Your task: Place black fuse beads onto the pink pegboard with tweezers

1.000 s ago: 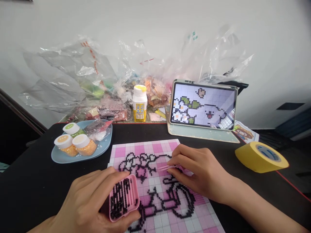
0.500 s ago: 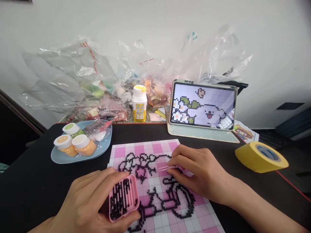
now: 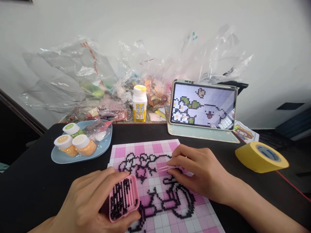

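My left hand (image 3: 89, 200) grips a small pink ridged tray (image 3: 132, 194) by its sides, tilted toward me over the pegboard's left edge. Black beads (image 3: 119, 200) lie in rows and clumps in its grooves. Between the thumb and fingers of my right hand (image 3: 201, 171) is a pair of pink tweezers (image 3: 165, 168), tips pointing left just over the board. Whether a bead sits in the tips is too small to tell. Beneath both hands lies a pink-and-white checked pegboard (image 3: 167, 147), carrying black bead outlines (image 3: 179, 215). My right hand covers part of the outline.
Behind the board, a propped tablet (image 3: 204, 106) displays a pixel pattern. At left, a blue plate (image 3: 58, 160) holds bead jars (image 3: 85, 145) and a bag. A yellow tape roll (image 3: 257, 157) stands at right. A white-and-yellow bottle (image 3: 139, 103) and plastic bags (image 3: 155, 90) line the wall.
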Action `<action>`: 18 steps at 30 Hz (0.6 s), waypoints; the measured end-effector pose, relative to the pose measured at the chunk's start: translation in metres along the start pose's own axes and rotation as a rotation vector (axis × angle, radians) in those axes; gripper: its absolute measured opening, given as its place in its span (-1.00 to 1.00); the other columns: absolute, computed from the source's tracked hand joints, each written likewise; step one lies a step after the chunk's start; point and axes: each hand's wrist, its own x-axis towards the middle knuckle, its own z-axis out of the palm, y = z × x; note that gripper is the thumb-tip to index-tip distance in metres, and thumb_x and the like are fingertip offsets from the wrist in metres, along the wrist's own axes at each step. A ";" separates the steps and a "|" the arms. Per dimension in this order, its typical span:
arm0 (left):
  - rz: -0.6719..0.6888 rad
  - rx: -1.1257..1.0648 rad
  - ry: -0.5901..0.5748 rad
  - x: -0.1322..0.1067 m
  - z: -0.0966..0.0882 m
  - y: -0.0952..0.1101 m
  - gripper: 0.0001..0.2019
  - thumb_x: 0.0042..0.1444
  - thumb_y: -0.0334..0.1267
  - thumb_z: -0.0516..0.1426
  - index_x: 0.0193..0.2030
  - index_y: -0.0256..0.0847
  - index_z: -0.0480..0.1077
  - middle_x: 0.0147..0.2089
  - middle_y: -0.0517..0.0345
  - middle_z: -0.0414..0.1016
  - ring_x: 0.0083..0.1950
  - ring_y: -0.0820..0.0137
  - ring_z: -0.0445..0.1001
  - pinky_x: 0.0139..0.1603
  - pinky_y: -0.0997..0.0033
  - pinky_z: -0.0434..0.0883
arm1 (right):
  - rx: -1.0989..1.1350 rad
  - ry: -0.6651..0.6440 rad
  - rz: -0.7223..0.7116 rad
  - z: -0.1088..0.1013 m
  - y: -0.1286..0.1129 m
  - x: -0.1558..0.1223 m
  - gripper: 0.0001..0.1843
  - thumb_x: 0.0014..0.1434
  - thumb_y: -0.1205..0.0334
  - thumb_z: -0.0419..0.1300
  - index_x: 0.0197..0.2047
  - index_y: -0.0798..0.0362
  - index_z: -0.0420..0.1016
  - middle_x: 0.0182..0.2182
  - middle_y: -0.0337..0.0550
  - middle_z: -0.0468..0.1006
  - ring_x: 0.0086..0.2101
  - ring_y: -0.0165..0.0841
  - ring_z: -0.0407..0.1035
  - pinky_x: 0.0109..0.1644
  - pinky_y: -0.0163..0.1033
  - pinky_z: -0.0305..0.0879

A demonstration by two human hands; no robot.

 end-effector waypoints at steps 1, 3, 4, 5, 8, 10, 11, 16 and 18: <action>0.001 -0.004 -0.002 0.000 0.000 0.000 -0.61 0.13 -0.01 0.24 -0.05 -0.25 0.38 -0.35 0.13 0.54 -0.42 0.33 0.53 -0.40 0.30 0.47 | 0.000 0.002 -0.001 0.000 0.000 0.000 -0.89 0.31 0.32 0.13 -0.24 0.10 0.48 -0.39 -0.19 0.44 -0.50 -0.48 0.24 -0.47 -0.36 0.13; -0.001 -0.011 -0.003 0.000 0.000 0.000 -0.61 0.12 -0.01 0.25 -0.05 -0.25 0.38 -0.35 0.13 0.53 -0.42 0.34 0.52 -0.40 0.30 0.47 | 0.000 0.002 -0.003 0.000 0.000 0.001 -0.88 0.31 0.32 0.12 -0.24 0.10 0.48 -0.39 -0.20 0.44 -0.50 -0.48 0.24 -0.48 -0.35 0.13; -0.004 -0.013 -0.002 0.000 0.000 0.000 -0.61 0.12 -0.01 0.25 -0.05 -0.25 0.38 -0.35 0.14 0.53 -0.43 0.34 0.52 -0.41 0.30 0.47 | -0.001 -0.001 -0.003 0.000 0.000 0.001 -0.87 0.32 0.32 0.12 -0.24 0.10 0.48 -0.39 -0.20 0.44 -0.50 -0.47 0.24 -0.48 -0.35 0.14; -0.008 -0.014 0.000 0.000 0.000 0.000 -0.60 0.12 0.00 0.25 -0.05 -0.24 0.38 -0.35 0.14 0.53 -0.43 0.34 0.51 -0.41 0.30 0.47 | -0.002 -0.004 -0.004 -0.001 0.000 0.001 -0.86 0.32 0.32 0.11 -0.24 0.10 0.48 -0.39 -0.20 0.44 -0.50 -0.47 0.24 -0.48 -0.35 0.14; -0.016 -0.006 0.011 0.000 0.001 0.000 -0.61 0.11 0.01 0.24 -0.04 -0.21 0.38 -0.35 0.14 0.54 -0.42 0.32 0.53 -0.40 0.29 0.47 | -0.004 -0.015 -0.005 0.000 -0.001 0.001 -0.85 0.33 0.30 0.10 -0.24 0.09 0.48 -0.39 -0.20 0.44 -0.49 -0.48 0.25 -0.47 -0.35 0.15; -0.012 -0.002 0.015 0.000 0.001 0.000 -0.61 0.12 0.00 0.24 -0.04 -0.21 0.38 -0.35 0.14 0.55 -0.41 0.31 0.54 -0.40 0.29 0.47 | -0.003 -0.014 -0.002 0.000 -0.001 0.001 -0.85 0.33 0.30 0.10 -0.24 0.09 0.49 -0.39 -0.20 0.45 -0.50 -0.48 0.25 -0.47 -0.35 0.15; -0.010 -0.003 0.014 0.000 0.000 0.000 -0.61 0.12 0.00 0.24 -0.04 -0.21 0.38 -0.35 0.14 0.55 -0.41 0.31 0.54 -0.40 0.29 0.47 | -0.004 -0.011 -0.002 0.000 -0.001 0.001 -0.85 0.33 0.30 0.10 -0.24 0.09 0.49 -0.39 -0.20 0.45 -0.50 -0.48 0.25 -0.47 -0.35 0.15; -0.008 -0.001 0.010 0.000 0.000 0.000 -0.61 0.12 0.00 0.24 -0.04 -0.22 0.38 -0.35 0.13 0.55 -0.41 0.31 0.54 -0.39 0.28 0.48 | -0.016 0.001 -0.009 0.000 0.001 0.001 -0.82 0.35 0.29 0.08 -0.23 0.09 0.49 -0.39 -0.20 0.46 -0.51 -0.49 0.27 -0.48 -0.36 0.16; -0.004 -0.008 0.008 0.000 0.000 0.000 -0.61 0.12 -0.01 0.24 -0.04 -0.23 0.38 -0.35 0.13 0.54 -0.42 0.32 0.53 -0.41 0.29 0.48 | -0.010 0.017 -0.010 0.000 0.000 0.001 -0.84 0.34 0.29 0.09 -0.23 0.09 0.48 -0.39 -0.19 0.46 -0.50 -0.48 0.28 -0.48 -0.36 0.15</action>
